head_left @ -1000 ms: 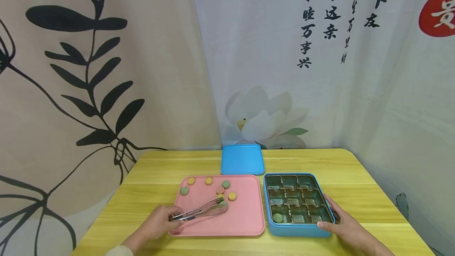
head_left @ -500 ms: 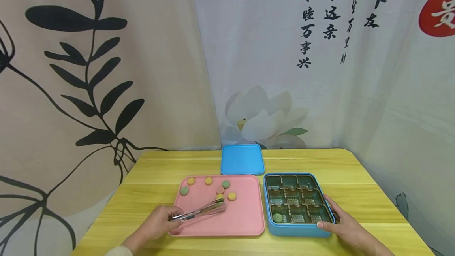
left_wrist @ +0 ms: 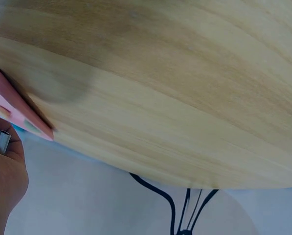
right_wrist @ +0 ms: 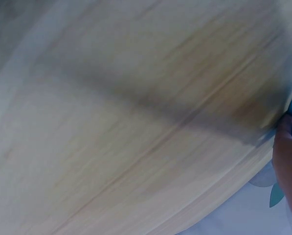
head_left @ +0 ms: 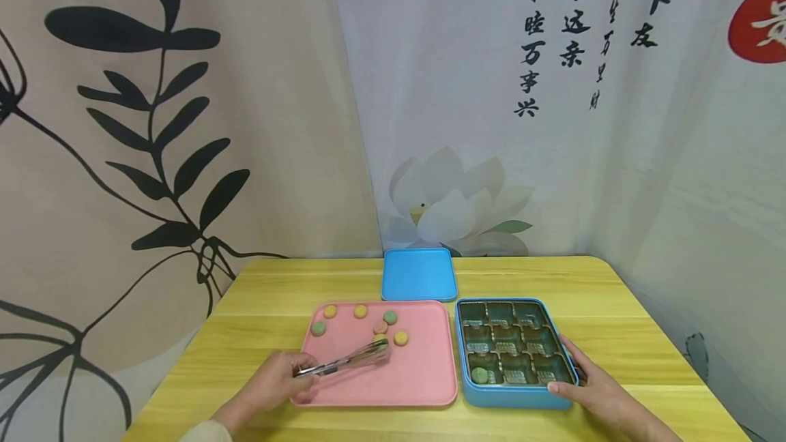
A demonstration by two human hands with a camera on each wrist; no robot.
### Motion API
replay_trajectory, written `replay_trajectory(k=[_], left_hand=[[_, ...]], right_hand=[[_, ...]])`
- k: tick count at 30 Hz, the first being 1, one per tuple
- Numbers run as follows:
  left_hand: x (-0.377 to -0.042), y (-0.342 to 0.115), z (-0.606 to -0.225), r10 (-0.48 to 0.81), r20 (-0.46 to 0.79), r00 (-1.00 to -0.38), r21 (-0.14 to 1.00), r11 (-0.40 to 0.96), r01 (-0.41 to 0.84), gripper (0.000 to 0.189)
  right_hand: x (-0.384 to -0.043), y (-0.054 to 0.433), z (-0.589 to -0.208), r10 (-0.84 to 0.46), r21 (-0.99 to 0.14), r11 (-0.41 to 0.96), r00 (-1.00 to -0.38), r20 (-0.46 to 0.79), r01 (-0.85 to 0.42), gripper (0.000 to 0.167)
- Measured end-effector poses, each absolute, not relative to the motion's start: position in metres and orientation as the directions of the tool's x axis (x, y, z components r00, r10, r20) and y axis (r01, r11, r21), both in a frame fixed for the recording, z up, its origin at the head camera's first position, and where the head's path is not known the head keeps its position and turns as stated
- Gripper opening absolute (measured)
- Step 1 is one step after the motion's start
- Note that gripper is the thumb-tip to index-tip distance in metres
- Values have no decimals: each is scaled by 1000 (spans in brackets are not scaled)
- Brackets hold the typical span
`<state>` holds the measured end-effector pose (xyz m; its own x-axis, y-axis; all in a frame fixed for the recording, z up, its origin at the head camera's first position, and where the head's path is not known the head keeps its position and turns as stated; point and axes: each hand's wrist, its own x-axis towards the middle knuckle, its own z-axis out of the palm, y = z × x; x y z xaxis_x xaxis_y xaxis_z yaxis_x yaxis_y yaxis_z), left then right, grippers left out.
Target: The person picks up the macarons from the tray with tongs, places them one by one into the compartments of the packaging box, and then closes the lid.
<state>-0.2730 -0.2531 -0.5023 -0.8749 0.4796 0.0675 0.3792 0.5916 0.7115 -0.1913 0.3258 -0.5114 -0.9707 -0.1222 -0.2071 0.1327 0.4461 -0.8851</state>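
My left hand (head_left: 276, 380) grips the handle end of metal tongs (head_left: 346, 362), which slant over a pink tray (head_left: 424, 377). The tips sit close together beside a yellow macaron (head_left: 380, 337); whether they hold a green macaron cannot be made out. More macarons, such as a pink one (head_left: 381, 327), lie farther back on the tray. My right hand (head_left: 592, 391) holds the right side of a blue box (head_left: 510, 398), thumb on the front rim. One green macaron (head_left: 479, 375) sits in its front left compartment. The left wrist view shows the tongs' end (left_wrist: 0, 140) in my hand.
A blue lid (head_left: 419, 275) lies flat behind the tray, at the back of the wooden table (head_left: 270, 305). A printed curtain (head_left: 295, 121) hangs right behind the table's far edge. Box and tray stand side by side.
The tongs' arms have drawn together, and their tips have shifted slightly. The green macaron seen at the tips a second ago no longer shows clearly. My right hand and the box have stayed put.
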Motion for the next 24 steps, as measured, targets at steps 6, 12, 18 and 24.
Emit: replay_trajectory(k=[6,12,18,24], left_hand=[[-274,-251,-499,473,79,-878,711,590,382,7],[-277,-245,-496,470,88,-878,694,604,393,7],[-281,-237,-491,481,110,-870,665,615,424,7],[-286,-225,-486,511,138,-848,648,601,468,6]], right_hand=[[-192,326,-509,-113,-877,456,-968,-223,149,98],[-192,325,-508,-110,-875,461,-968,-224,150,97],[-190,324,-509,-104,-872,466,-970,-218,146,97],[-190,324,-509,-107,-880,449,-968,-226,155,96]])
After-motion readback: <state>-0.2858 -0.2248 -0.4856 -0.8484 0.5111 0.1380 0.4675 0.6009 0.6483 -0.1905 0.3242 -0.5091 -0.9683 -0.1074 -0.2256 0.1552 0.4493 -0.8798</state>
